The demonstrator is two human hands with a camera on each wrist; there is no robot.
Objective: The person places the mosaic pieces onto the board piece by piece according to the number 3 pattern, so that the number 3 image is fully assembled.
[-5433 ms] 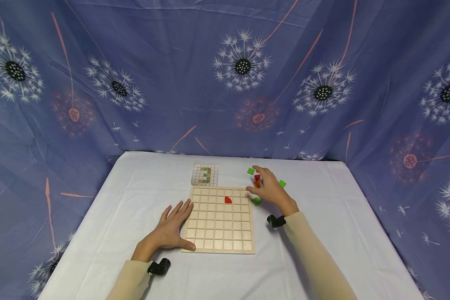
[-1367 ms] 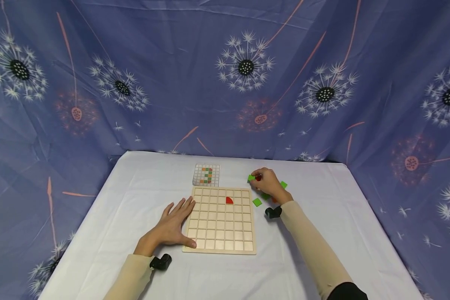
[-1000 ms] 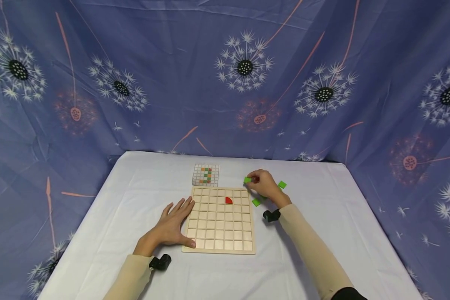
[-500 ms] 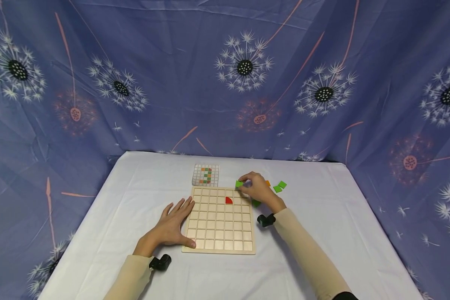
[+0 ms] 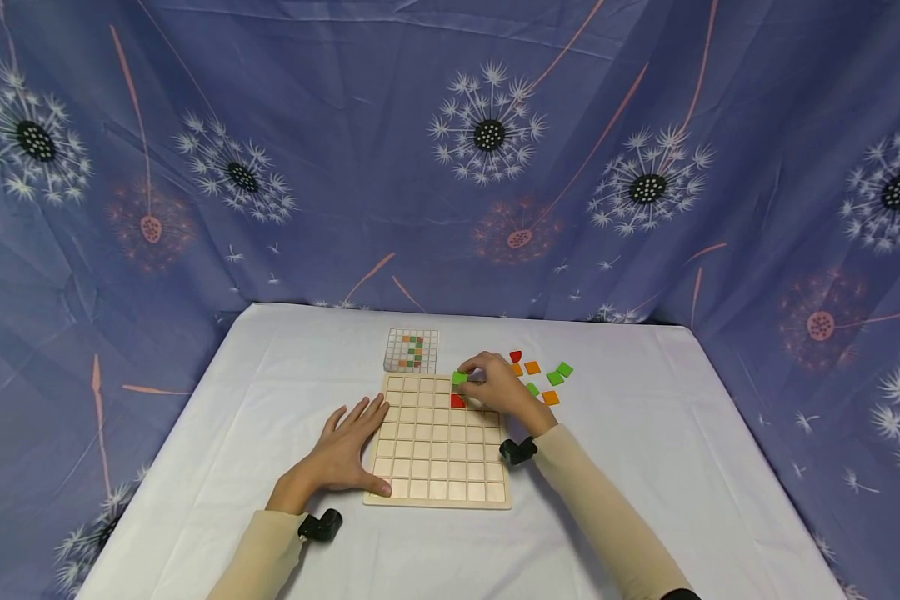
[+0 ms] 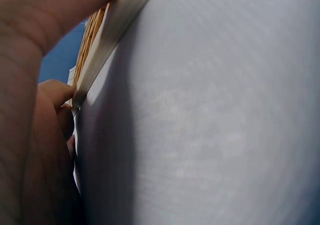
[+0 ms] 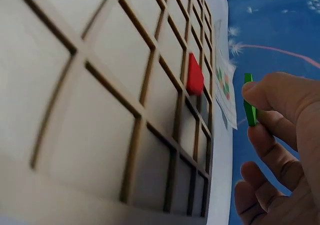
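My right hand (image 5: 498, 389) pinches a green square tile (image 5: 460, 378) between thumb and fingertips, over the far part of the wooden grid board (image 5: 438, 503). In the right wrist view the green tile (image 7: 249, 100) is seen edge-on, held above the board. One red quarter-round tile (image 5: 457, 402) sits in a board cell just nearer than the held tile. My left hand (image 5: 341, 450) rests at the board's left edge, fingers spread, the thumb on the near left corner. In the left wrist view the thumb (image 6: 75, 10) lies along the board's rim (image 6: 107, 42).
Behind the board lies a pattern card (image 5: 411, 350) with a small coloured grid. Right of the board are loose tiles: a red one (image 5: 515, 357), orange ones (image 5: 551, 398) and green ones (image 5: 555, 378). A patterned curtain (image 5: 345, 167) hangs behind the white-covered table (image 5: 607, 500).
My right hand has picked a green tile from the loose pile and carried it left and nearer, over the board's far rows. Loose tiles have shifted. The left hand stays put.
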